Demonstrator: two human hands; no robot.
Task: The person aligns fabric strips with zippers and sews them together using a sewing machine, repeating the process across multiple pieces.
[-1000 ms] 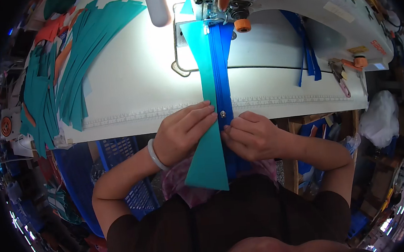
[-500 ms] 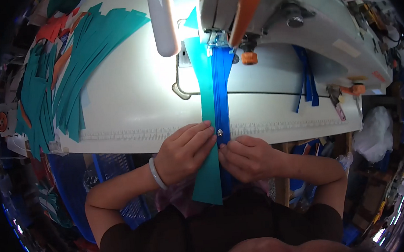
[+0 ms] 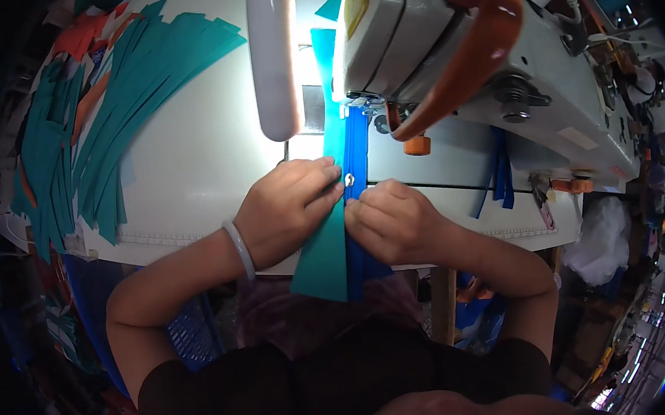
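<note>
A long green fabric strip point(image 3: 322, 258) and a blue zipper point(image 3: 355, 150) lie side by side, running under the presser foot point(image 3: 362, 100) of a sewing machine point(image 3: 406, 40). My left hand point(image 3: 290, 206), with a pale bangle on the wrist, is closed on the green strip's inner edge, fingertips next to the metal zipper slider point(image 3: 349, 180). Just below the slider, my right hand point(image 3: 391, 219) pinches the blue zipper's edge. Both lower ends hang past the table's front edge. The needle cannot be made out.
A white lamp point(image 3: 275, 73) hangs left of the machine head. Several green strips point(image 3: 140, 105) are fanned out on the left of the table. Narrow blue strips point(image 3: 502, 168) lie at the right. A ruler scale point(image 3: 169, 239) runs along the front edge; a blue basket point(image 3: 191, 333) stands below.
Both hands have moved forward toward the presser foot, carrying the green strip, zipper and slider with them. The camera view has shifted, showing more of the machine head.
</note>
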